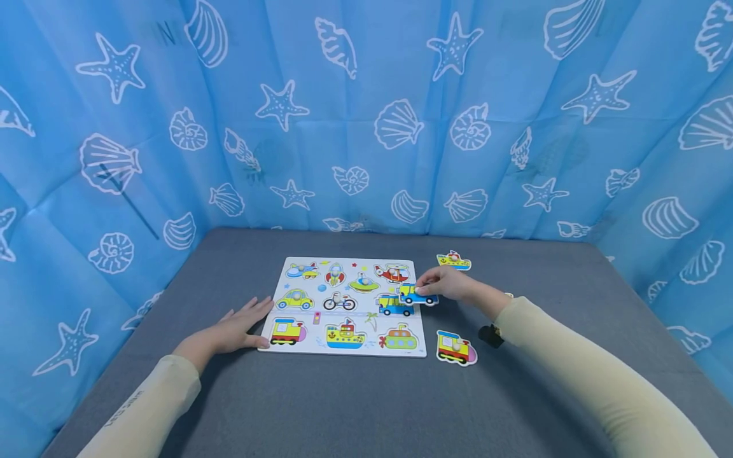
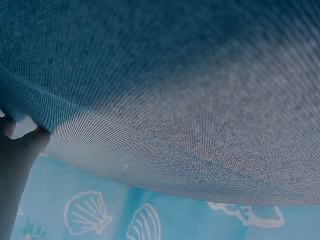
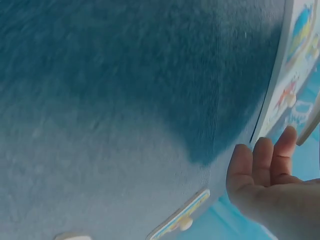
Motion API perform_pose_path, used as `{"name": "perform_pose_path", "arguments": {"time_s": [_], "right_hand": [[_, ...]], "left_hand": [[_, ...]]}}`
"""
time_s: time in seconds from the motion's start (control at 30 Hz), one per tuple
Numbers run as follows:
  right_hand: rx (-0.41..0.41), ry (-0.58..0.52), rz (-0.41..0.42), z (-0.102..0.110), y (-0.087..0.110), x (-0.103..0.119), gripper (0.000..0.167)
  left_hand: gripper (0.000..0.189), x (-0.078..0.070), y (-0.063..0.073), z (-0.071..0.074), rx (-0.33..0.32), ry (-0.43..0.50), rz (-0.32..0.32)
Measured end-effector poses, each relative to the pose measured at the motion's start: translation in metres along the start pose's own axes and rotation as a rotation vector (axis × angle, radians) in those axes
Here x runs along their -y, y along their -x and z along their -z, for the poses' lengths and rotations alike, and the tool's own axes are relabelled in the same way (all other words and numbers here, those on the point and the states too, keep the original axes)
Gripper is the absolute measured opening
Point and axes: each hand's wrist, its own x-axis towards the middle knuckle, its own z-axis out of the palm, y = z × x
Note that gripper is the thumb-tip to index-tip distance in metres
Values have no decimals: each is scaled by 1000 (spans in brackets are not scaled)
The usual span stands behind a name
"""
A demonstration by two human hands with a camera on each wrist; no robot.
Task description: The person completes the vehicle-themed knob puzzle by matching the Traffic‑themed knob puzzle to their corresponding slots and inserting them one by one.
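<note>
My right hand [image 1: 449,283] pinches a blue and yellow bus puzzle piece [image 1: 417,295] by its knob. The piece hangs over the right edge of a white peg puzzle board [image 1: 321,348], overlapping the printed bus picture [image 1: 395,306] in the head view. In the right wrist view the fingers [image 3: 262,160] bend up near the board [image 3: 275,95], with the piece's edge [image 3: 309,122] beside them. My left hand [image 1: 243,326] rests at the board's left edge, fingers spread on its border. The left wrist view shows only part of this hand [image 2: 20,150].
On the grey table [image 1: 321,407], a train piece [image 1: 455,348] lies right of the board and a ship piece [image 1: 454,260] behind my right hand. Another piece [image 1: 508,294] is mostly hidden by the right wrist. A blue seashell curtain [image 1: 366,152] hangs behind.
</note>
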Motion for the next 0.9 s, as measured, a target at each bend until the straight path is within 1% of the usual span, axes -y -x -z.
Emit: {"name": "perform_pose_path", "arguments": {"time_s": [0.17,0.27,0.33,0.43,0.57,0.77,0.83,0.9], "right_hand": [[9,26,-11,-9,-7,3,20],[36,51,17,-14,-12,5,16],[58,81,56,-16,-16,7,14],[64,136,80,-21,-21,10,10],[42,207,56,-27,-26,14,7],[-1,319,14,-31,-31,20,5],[-2,342,18,-31,-31,21,5],[4,342,24,-31,-30,22,5]], "left_hand": [[101,1,0,0,1,13,-11],[101,1,1,1,5,17,-11],[101,0,1,1,6,19,-8],[101,0,1,1,4,17,-9],[100,0,-1,2,7,17,-15],[101,1,-1,2,14,12,-7],[101,1,-1,2,16,10,-8],[101,2,-1,2,18,9,-13]]}}
